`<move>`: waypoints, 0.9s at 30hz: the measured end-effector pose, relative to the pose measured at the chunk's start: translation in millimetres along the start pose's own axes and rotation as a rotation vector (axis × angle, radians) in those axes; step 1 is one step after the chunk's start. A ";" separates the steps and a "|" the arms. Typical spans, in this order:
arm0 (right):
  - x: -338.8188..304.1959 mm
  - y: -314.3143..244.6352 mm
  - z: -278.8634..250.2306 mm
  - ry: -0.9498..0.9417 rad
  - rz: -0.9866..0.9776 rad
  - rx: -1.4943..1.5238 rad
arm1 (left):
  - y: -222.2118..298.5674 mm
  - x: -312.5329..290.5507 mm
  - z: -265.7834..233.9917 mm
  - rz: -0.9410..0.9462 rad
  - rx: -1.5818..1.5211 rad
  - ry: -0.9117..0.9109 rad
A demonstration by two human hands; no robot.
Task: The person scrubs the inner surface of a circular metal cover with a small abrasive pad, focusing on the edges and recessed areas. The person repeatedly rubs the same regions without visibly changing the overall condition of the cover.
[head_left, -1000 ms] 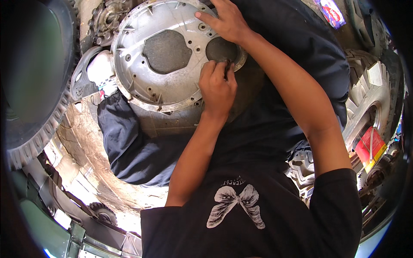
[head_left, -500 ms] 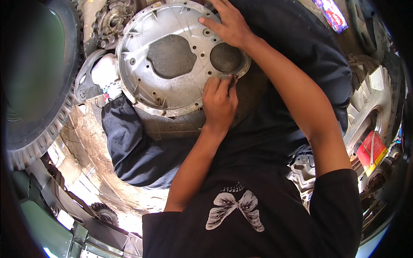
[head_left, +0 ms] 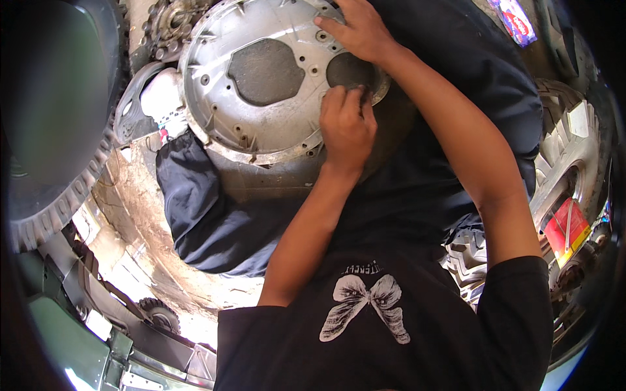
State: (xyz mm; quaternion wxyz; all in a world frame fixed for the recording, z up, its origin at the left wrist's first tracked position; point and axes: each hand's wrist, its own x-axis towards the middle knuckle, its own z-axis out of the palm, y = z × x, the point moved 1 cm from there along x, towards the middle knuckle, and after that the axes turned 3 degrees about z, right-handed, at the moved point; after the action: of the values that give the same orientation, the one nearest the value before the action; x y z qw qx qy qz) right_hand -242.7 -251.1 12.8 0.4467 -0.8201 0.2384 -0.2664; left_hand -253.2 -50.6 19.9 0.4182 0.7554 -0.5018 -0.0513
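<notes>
With the round grey cast-metal housing propped on the person's dark-trousered lap, left hand pinched at its right-hand opening and right hand spread flat on its rim, fingers could catch on sharp edges if it tilts.

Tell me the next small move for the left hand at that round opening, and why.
Probably keep the left hand working along the edge of the smaller round opening in the metal housing. Its bunched fingertips sit at that edge, whatever they pinch is hidden, and the right hand presses the housing's upper rim, steadying it on the lap.
</notes>
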 end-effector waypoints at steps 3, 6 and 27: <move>-5.4 1.7 0.6 0.028 -0.013 -0.048 | 1.7 -16.3 -7.6 -0.015 -0.017 -0.033; -3.7 1.5 2.1 0.003 0.029 -0.029 | 0.2 -15.9 -10.1 0.022 -0.003 -0.017; -0.9 3.6 1.4 -0.003 0.049 -0.025 | 0.5 -15.1 -22.6 -0.040 -0.015 -0.060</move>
State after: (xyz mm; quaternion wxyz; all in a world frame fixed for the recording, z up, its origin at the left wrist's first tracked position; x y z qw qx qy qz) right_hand -243.1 -251.4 8.8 0.4431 -0.8201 0.2610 -0.2510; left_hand -249.7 -25.5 29.7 0.4074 0.7602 -0.4988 -0.0860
